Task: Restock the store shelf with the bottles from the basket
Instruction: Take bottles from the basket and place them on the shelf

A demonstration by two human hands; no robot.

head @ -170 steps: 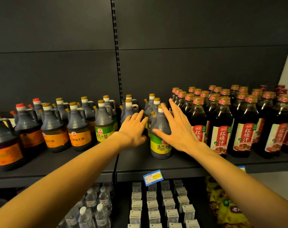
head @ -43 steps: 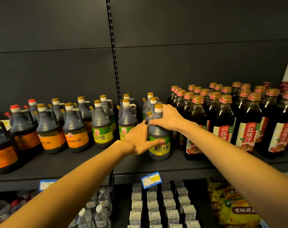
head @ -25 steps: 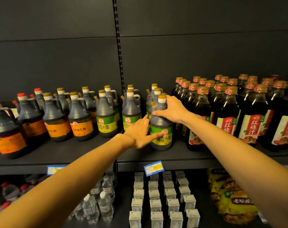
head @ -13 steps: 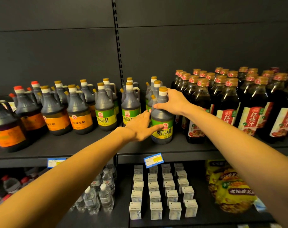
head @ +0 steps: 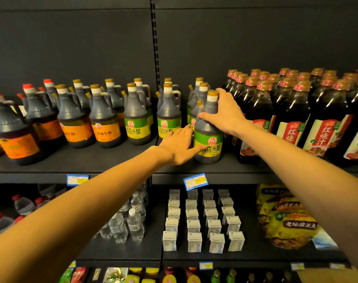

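From the head view, I am steadying a green-labelled vinegar bottle (head: 208, 129) at the front of the shelf (head: 112, 160), probably to square its label forward and line it up with the row behind. My right hand (head: 223, 113) is curling over its shoulder just under the cap, gripping it so it stays upright. My left hand (head: 180, 145) is lying flat with straight fingers against the bottle's lower left side, thumb across the label, guiding rather than gripping. So the bottle is standing between my two hands, both touching it, with the red-labelled bottles (head: 292, 119) just to its right. The basket is not showing in this view.
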